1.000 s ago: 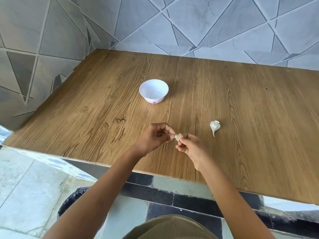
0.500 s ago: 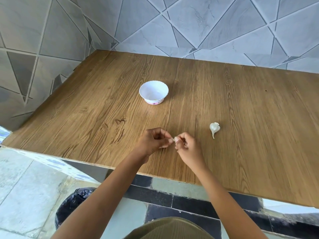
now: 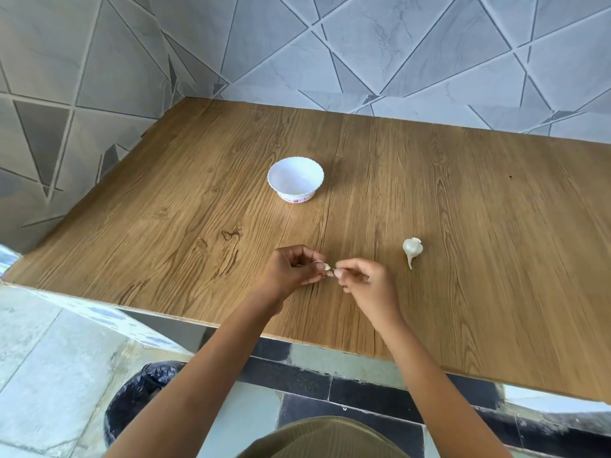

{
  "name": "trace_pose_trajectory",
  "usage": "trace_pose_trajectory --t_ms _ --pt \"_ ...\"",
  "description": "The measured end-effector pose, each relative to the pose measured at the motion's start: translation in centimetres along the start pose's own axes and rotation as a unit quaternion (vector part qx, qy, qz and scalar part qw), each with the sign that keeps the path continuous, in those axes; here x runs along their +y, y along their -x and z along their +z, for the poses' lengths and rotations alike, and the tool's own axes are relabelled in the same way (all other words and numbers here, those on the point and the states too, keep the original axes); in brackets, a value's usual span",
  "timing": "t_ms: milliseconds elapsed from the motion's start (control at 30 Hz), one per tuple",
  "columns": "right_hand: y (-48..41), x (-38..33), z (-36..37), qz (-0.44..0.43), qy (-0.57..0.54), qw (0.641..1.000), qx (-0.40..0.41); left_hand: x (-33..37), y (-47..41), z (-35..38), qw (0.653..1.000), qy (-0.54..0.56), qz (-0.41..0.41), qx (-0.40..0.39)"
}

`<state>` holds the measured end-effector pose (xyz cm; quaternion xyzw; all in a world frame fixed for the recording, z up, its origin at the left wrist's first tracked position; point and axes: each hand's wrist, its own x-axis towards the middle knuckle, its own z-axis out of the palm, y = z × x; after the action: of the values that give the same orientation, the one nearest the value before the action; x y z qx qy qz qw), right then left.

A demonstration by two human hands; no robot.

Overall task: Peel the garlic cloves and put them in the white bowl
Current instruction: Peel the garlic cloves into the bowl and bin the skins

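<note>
Pinching the garlic clove (image 3: 327, 268) between your left hand (image 3: 291, 271) and right hand (image 3: 367, 282), you were mid-peel; the next move likely called for stripping its skin, then reaching the white bowl (image 3: 295, 178) well beyond your left hand.

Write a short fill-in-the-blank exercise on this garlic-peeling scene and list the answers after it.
____ of the hands, the left hand and the right hand, pinch the garlic clove. The garlic bulb lies on the table to the ____ of the hands. The bowl beyond the hands is ____ in colour.
Missing words: Both; right; white.
</note>
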<state>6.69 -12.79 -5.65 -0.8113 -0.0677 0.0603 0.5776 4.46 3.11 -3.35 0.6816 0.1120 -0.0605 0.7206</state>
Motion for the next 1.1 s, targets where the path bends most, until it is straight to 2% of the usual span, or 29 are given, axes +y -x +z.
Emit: trace_pose_trajectory --t_ms 100,200,333,467,500,567,633,700,767,867,1100 --pt "0.2 -0.6 0.3 0.050 -0.108 0.992 -0.032 0.0 0.2 0.3 1.000 -0.020 0.014 0.005" --pt "0.1 -0.4 0.4 0.031 -0.092 0.995 -0.026 -0.3 0.3 0.4 1.000 -0.012 0.006 0.007" --pt "0.4 0.1 0.7 0.013 -0.069 0.997 -0.021 -0.4 0.3 0.8 0.998 0.029 -0.051 0.023" --pt "0.7 -0.3 0.6 0.033 -0.158 0.987 -0.014 0.1 0.2 0.9 0.983 0.135 -0.127 0.016" --pt "0.8 -0.3 0.5 0.033 -0.168 0.985 -0.009 0.1 0.3 0.8 0.986 0.112 -0.119 0.019" --pt "0.8 -0.3 0.5 0.034 -0.178 0.984 -0.001 0.0 0.3 0.6 0.996 -0.061 -0.055 0.039" --pt "0.8 -0.2 0.5 0.035 -0.172 0.985 0.009 0.0 0.2 0.5 0.964 -0.258 0.032 0.049" --pt "0.8 -0.1 0.6 0.035 -0.163 0.986 0.020 0.3 0.2 0.6 0.934 -0.342 0.088 0.061" --pt "0.8 0.0 0.5 0.027 -0.150 0.988 0.035 0.5 0.1 0.4 0.948 -0.298 0.091 0.065" --pt "0.9 -0.2 0.3 0.012 -0.129 0.991 0.039 0.5 0.2 0.5 0.982 -0.183 0.026 0.022" --pt "1.4 -1.2 0.1 0.075 -0.209 0.975 -0.003 0.2 0.4 0.6 0.998 -0.060 -0.024 -0.001"
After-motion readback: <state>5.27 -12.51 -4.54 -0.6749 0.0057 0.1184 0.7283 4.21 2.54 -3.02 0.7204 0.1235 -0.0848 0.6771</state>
